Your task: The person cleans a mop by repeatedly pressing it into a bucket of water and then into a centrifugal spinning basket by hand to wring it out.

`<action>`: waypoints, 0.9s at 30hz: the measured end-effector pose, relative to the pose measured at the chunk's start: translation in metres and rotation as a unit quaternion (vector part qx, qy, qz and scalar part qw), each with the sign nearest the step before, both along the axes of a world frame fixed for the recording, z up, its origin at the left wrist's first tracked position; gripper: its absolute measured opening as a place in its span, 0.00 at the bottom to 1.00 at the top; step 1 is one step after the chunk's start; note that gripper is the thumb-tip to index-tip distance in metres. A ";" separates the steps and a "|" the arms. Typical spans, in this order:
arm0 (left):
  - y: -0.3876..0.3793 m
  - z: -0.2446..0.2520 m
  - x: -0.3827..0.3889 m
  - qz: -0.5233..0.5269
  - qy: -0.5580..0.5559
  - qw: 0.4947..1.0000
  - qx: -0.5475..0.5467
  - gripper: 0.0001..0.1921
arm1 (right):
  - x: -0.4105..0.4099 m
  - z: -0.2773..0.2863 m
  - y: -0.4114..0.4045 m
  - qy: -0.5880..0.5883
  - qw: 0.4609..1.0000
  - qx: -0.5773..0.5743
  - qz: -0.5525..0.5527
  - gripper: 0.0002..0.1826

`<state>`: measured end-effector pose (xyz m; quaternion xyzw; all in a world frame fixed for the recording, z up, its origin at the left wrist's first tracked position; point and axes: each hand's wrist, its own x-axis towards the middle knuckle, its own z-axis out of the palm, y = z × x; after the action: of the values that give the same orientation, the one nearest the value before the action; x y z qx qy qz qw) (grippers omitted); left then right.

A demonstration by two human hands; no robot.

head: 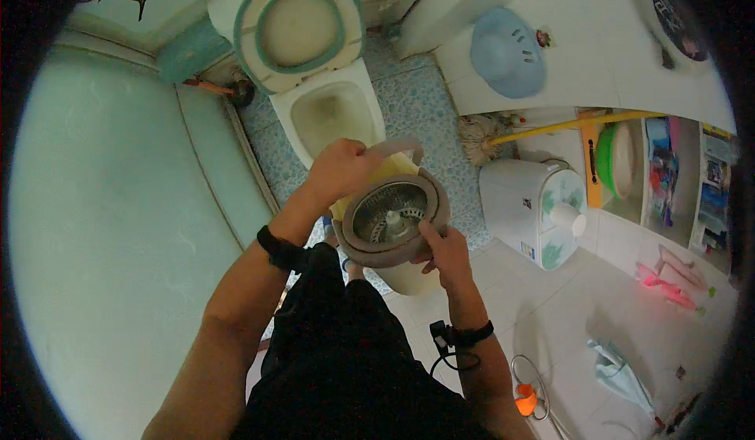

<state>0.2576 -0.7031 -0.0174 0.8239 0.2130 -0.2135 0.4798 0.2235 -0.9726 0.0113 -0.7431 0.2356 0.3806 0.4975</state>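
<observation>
A spin-mop bucket (441, 195) with a grey-brown rim and a yellowish inside hangs in front of my legs, its mouth tilted up toward me. My left hand (342, 167) grips its curved plastic handle (403, 143) on the far side. With thumb over the edge, my right hand (449, 254) holds the near right of the rim. Set in the mouth is a perforated metal spin basket (377, 204) with a pale post at its middle. Just beyond the bucket stands a toilet bowl (335, 115), its seat and lid (298, 24) raised.
A string mop (479, 139) with a yellow pole leans at right, near a white appliance (513, 204). Shelves (634, 204) hold a green basin (607, 160). A blue basin (508, 53) hangs on the wall. A plunger (239, 91) stands by the frosted panel (118, 204) at left.
</observation>
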 end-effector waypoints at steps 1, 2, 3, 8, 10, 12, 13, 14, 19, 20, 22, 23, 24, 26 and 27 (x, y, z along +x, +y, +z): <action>0.003 -0.004 0.000 -0.008 -0.020 1.000 0.006 0.25 | 0.003 0.002 0.002 0.005 1.000 0.005 0.011 0.27; 0.006 -0.006 0.001 -0.007 -0.019 1.000 0.008 0.25 | 0.006 0.004 0.005 0.006 1.000 0.006 0.012 0.27; 0.008 -0.008 0.001 0.010 -0.032 0.999 0.001 0.25 | 0.008 0.005 0.009 0.005 1.000 0.003 0.015 0.27; 0.023 -0.011 0.011 0.040 -0.034 0.999 0.003 0.25 | 0.021 0.000 0.019 -0.012 1.000 0.019 0.017 0.28; 0.027 -0.013 0.012 0.035 -0.058 0.997 0.023 0.25 | 0.026 0.002 0.026 -0.006 1.000 0.005 0.020 0.28; 0.030 -0.016 0.014 0.049 -0.055 0.997 0.014 0.25 | 0.030 0.001 0.030 -0.006 1.000 0.008 0.021 0.28; 0.032 -0.018 0.016 0.060 -0.052 0.997 0.004 0.25 | 0.031 0.000 0.032 -0.006 1.000 0.010 0.021 0.28; 0.034 -0.018 0.018 0.061 -0.053 0.997 0.004 0.25 | 0.033 0.002 0.034 -0.007 1.000 0.011 0.022 0.28; 0.041 -0.017 0.028 0.046 -0.040 0.998 0.019 0.26 | 0.038 0.006 0.042 -0.002 0.999 0.042 0.009 0.27; 0.039 -0.015 0.027 0.045 -0.039 0.998 0.018 0.26 | 0.038 0.005 0.041 -0.001 0.999 0.041 0.008 0.27; 0.035 -0.012 0.023 0.054 -0.044 0.998 -0.002 0.26 | 0.036 0.005 0.035 0.007 1.000 0.005 0.008 0.28; 0.033 -0.013 0.021 0.054 -0.044 0.998 -0.002 0.26 | 0.036 0.004 0.033 0.007 1.000 0.005 0.008 0.28; 0.028 -0.015 0.018 0.054 -0.056 0.997 -0.004 0.26 | 0.034 0.004 0.030 -0.002 1.000 -0.004 0.008 0.28; 0.015 -0.011 0.015 0.050 -0.069 0.996 -0.008 0.26 | 0.029 -0.001 0.017 -0.011 1.000 -0.014 0.004 0.28; 0.007 -0.002 0.013 0.025 -0.064 0.997 -0.018 0.26 | 0.025 -0.008 0.006 -0.010 0.999 -0.036 -0.011 0.28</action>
<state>0.2705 -0.6959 -0.0195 0.8213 0.1989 -0.1522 0.5125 0.2486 -0.9664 0.0037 -0.7615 0.2525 0.3592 0.4768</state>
